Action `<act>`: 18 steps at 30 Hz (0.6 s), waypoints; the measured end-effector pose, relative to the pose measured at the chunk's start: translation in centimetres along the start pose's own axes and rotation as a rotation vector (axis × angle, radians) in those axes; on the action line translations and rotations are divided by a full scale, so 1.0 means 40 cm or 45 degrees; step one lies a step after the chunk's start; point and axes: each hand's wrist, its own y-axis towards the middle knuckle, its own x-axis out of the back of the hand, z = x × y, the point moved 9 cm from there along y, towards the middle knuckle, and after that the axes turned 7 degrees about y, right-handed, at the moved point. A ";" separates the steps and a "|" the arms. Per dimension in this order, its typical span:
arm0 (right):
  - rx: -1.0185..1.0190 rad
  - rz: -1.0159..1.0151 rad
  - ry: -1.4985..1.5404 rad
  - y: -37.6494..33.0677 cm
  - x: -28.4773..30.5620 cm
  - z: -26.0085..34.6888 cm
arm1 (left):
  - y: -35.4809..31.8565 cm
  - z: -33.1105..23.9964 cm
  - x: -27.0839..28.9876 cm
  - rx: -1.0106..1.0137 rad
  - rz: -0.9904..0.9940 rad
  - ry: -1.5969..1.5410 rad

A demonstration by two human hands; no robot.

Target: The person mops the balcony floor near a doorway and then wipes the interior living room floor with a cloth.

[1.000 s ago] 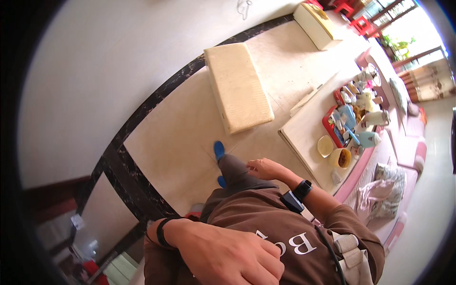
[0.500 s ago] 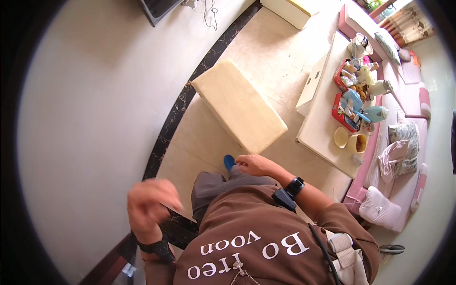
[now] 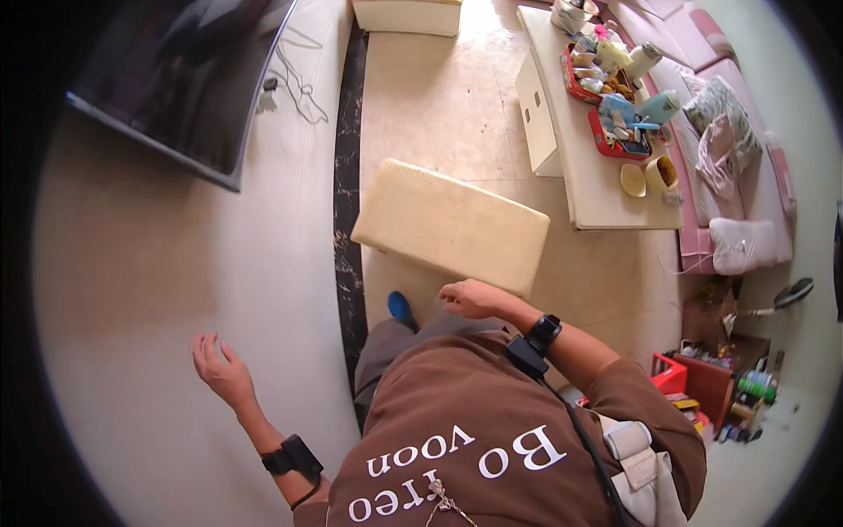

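My left hand [image 3: 222,369] is out at the left in front of the pale wall, its fingers spread and nothing in them. A black band with a small box circles that wrist. In front of my thighs is my right hand [image 3: 474,299], loosely curled with the fingers a little apart and no object visible in it. That wrist also wears a black device [image 3: 537,344]. Just beyond the right hand stands a cream rectangular padded bench [image 3: 452,230], set at a slant on the tiled floor. A blue shoe [image 3: 399,307] shows below my trousers.
A long table [image 3: 606,200] at the right carries red trays [image 3: 615,140], flasks and tubs. Behind it runs a pink sofa [image 3: 702,233] with cushions. A television [image 3: 184,97] and a cable are at the upper left. Cluttered shelving [image 3: 711,386] stands at the lower right.
The view has turned, bringing the television and shelving into sight. My left hand has swung out leftward and its fingers have spread. My right hand stays by my thigh.
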 end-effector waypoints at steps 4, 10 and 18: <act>0.027 -0.080 0.105 0.056 -0.055 0.080 | 0.088 0.046 -0.113 -0.214 -0.022 0.132; -0.227 -0.090 0.152 0.055 -0.104 0.054 | 0.147 0.048 -0.195 -0.433 0.005 0.402; -0.252 -0.201 0.219 0.125 -0.104 0.085 | 0.154 0.070 -0.233 -0.420 0.110 0.632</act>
